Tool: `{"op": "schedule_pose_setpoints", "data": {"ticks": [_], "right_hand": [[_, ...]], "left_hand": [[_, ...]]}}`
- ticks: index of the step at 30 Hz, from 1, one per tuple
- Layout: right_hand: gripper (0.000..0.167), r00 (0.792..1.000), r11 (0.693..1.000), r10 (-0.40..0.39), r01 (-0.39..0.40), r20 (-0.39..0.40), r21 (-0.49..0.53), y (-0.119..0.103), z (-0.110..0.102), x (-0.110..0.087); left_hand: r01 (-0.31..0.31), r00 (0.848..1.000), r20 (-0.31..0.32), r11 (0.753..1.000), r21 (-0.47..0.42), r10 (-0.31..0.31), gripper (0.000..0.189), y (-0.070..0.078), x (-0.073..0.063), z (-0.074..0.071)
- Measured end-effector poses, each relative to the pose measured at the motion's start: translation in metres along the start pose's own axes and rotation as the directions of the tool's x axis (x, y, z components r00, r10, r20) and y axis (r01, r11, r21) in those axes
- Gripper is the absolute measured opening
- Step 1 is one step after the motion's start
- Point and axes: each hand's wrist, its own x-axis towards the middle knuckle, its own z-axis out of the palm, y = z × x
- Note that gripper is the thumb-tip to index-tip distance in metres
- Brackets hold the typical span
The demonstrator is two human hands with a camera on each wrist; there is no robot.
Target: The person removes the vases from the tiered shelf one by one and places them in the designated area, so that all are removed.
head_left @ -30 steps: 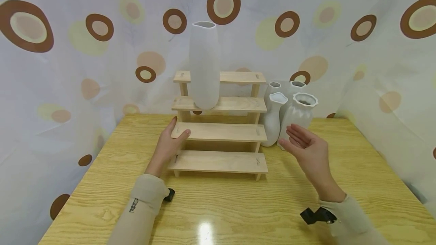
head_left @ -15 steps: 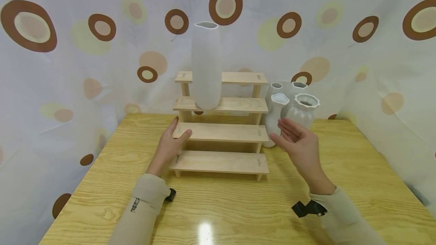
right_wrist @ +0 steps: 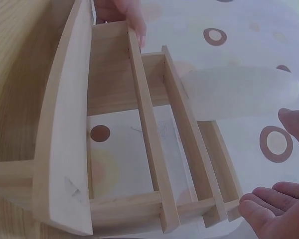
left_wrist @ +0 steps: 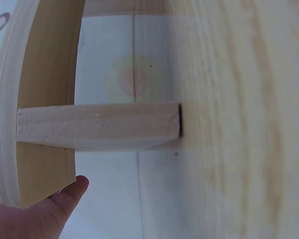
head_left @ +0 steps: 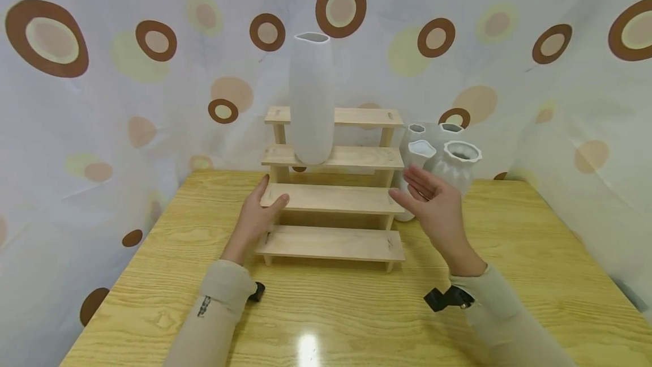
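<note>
A pale wooden stepped display stand (head_left: 333,242) rises in several tiers on the table. My left hand (head_left: 253,214) grips the left end of its second tier from the bottom, thumb over the board and fingers at the side. On the second tier from the top stands a tall white vase (head_left: 312,101), upright and left of centre. My right hand (head_left: 440,214) is beside the stand's right end, fingers relaxed, holding nothing. In the right wrist view this hand's fingers (right_wrist: 266,201) show near the end of the boards.
Several white vases stand close together right of the stand: a ruffled-rim one (head_left: 460,166), a slim-necked one (head_left: 421,149) and others behind, partly covered by my right hand. A patterned curtain (head_left: 178,89) surrounds the wood-grain table (head_left: 346,310) at the back and sides.
My right hand has moved left, from in front of the vases to the stand's right end. The left hand keeps its grip, and the stand and tall vase stay in place.
</note>
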Motion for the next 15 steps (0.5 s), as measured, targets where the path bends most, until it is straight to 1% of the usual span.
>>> {"op": "schedule_pose_setpoints", "data": {"ticks": [4,8,15], "right_hand": [[0.069,1.0,1.0,-0.014,0.013,0.014,0.021,-0.002,0.004,0.005],[0.069,1.0,0.999,-0.01,0.01,0.021,0.03,-0.003,0.007,0.008],[0.066,1.0,0.998,-0.023,0.022,0.014,0.051,-0.005,0.017,0.017]], "left_hand": [[-0.003,1.0,-0.001,1.0,-0.002,0.003,0.095,0.002,0.0,0.0],[-0.011,1.0,-0.001,1.0,0.005,0.011,0.096,0.002,0.0,0.0],[-0.011,1.0,-0.006,1.0,0.004,0.011,0.096,0.0,0.001,0.0]]}}
